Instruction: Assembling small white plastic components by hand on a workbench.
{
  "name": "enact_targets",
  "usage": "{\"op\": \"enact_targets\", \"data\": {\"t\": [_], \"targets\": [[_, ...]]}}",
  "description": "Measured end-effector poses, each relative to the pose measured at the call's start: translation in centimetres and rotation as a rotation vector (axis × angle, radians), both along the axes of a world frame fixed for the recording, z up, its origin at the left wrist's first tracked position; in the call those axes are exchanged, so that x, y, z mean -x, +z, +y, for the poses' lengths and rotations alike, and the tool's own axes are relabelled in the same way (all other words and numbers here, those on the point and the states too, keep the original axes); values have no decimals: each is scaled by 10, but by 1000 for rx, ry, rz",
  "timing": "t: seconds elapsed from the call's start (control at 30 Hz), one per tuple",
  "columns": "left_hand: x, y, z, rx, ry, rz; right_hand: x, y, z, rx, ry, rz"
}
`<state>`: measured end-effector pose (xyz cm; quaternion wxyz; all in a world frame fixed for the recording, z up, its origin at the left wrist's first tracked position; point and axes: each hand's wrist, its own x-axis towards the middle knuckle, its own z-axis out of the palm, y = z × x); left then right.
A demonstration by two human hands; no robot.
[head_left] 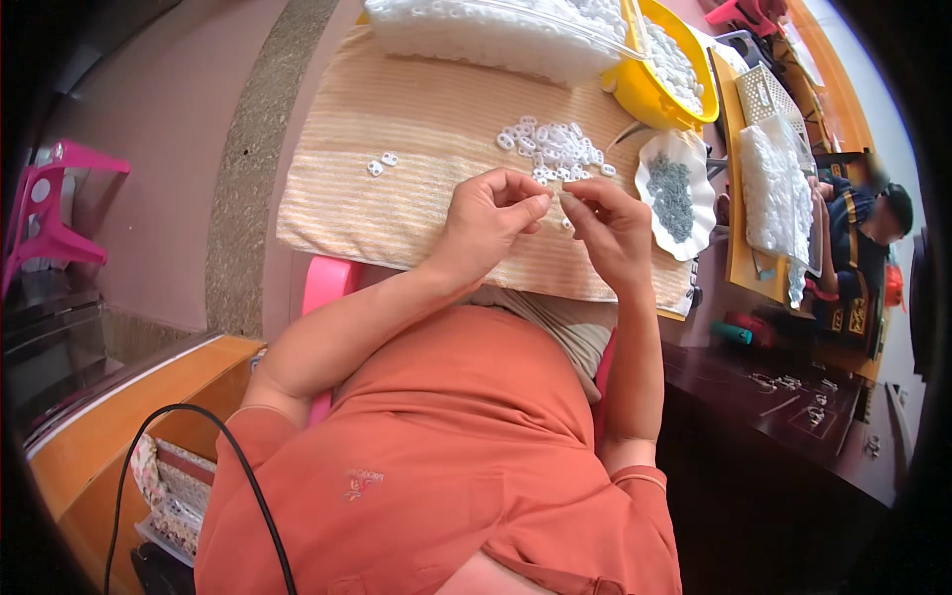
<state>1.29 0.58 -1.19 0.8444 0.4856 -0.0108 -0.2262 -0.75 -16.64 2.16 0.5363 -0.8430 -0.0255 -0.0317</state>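
Observation:
Over a striped tan cloth (342, 129), my left hand (491, 220) has its thumb and forefinger pinched together. Facing it, fingertips a small gap away, is my right hand (613, 226), pinched in the same way. Whatever is between the fingers of either hand is too small or hidden to make out. Just beyond them lies a heap of small white plastic pieces with two holes each (555, 147). A few similar white pieces (376, 168) lie apart to the left. Beside my right hand sits a white wavy-edged dish (702, 216) holding tiny grey-blue parts (672, 196).
A clear tub (476, 55) full of white pieces stands at the far edge, with a yellow basin (635, 94) of more to its right. Further right, a person (861, 228) sits at another table by a bag of white pieces (775, 188). A pink stool (50, 213) stands left.

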Motion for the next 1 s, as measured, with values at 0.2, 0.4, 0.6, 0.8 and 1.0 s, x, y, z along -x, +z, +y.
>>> {"op": "enact_targets", "data": {"t": [0.2,0.4,0.6,0.8,1.0], "targets": [[7,10,-3,116,-119,71,13,4,11,-289,-60,-43],[9,13,-4,170,-114,143,19,-3,11,-666,-87,108],[9,15,-3,260,-138,133,26,-9,12,-571,-59,31],[10,5,-4,209,-96,166,35,-3,4,-89,-30,-172],[7,9,-2,158,-88,162,46,-3,-32,176,-273,-268]]}}
